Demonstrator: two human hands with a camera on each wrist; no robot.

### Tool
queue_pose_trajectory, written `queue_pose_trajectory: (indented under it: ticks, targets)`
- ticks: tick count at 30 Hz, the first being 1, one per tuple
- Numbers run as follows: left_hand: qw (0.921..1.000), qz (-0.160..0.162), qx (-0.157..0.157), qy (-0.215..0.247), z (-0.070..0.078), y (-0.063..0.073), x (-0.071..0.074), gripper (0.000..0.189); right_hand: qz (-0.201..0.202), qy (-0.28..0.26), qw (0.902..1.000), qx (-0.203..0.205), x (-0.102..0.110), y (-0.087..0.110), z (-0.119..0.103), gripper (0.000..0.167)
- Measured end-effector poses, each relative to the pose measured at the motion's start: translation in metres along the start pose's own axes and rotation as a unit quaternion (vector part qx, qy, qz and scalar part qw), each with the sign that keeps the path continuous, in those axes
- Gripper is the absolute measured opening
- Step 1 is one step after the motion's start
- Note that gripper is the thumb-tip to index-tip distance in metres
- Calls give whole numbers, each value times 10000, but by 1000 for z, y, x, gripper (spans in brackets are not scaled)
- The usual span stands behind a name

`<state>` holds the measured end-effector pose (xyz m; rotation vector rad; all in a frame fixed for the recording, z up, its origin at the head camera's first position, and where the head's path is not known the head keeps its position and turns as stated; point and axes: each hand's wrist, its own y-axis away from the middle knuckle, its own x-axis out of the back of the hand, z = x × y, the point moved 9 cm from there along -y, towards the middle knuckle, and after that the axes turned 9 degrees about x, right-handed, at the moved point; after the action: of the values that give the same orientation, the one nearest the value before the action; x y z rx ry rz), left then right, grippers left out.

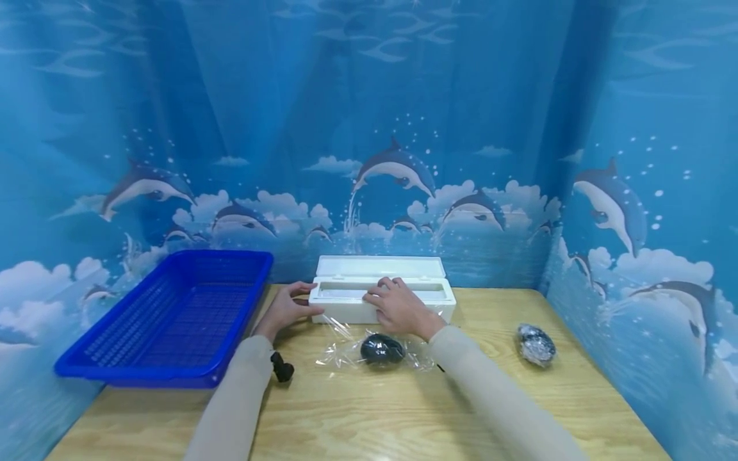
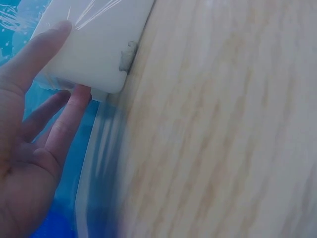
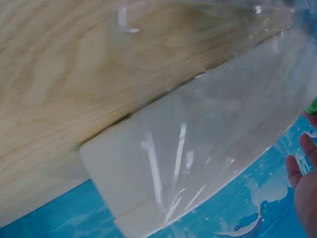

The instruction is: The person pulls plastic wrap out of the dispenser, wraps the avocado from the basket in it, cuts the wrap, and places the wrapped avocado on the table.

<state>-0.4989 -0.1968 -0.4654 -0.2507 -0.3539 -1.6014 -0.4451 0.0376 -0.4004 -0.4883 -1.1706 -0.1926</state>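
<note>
A white cling film dispenser [image 1: 352,312] stands at the back of the table, lid raised. My left hand [image 1: 286,309] holds its left end; in the left wrist view the thumb [image 2: 49,42] lies on the front wall with fingers round behind. Over the dispenser's middle, my right hand [image 1: 394,306] has its fingers bent at the front edge. A fingertip meets a small green piece [image 3: 312,106] at the right wrist view's edge; most of that hand is outside it. Clear cling film [image 1: 340,352] runs down the front onto the table, around a shiny dark oval thing [image 1: 382,349].
A blue plastic basket [image 1: 230,358] takes up the table's left side. To the right lies a dark oval thing wrapped in film [image 1: 536,344]. A small black object [image 1: 282,367] is beside my left wrist. Dolphin-print curtains [image 1: 398,166] close off the back and sides.
</note>
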Motion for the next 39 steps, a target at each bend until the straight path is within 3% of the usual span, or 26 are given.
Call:
queue_pose_trajectory:
  ticks: [9,19,24,30,39]
  targets:
    - [10000,24,-31,33,0,0,0,66,78,-146,9999,41,0,27,12,46]
    - [9999,26,-106,35,-1,-1,-2,67,42,-259,9997,2,-1,34,18,48]
    - [9999,-19,-108,-7,-1,-1,1,69,263,-257,9993,-33,1,41,24,44]
    - [10000,66,-13,-29,-3,-1,4,70,642,-368,9972,-146,5,62,36,42]
    - [10000,45,-53,-3,0,1,-1,68,776,-350,9958,-351,10,96,52,38]
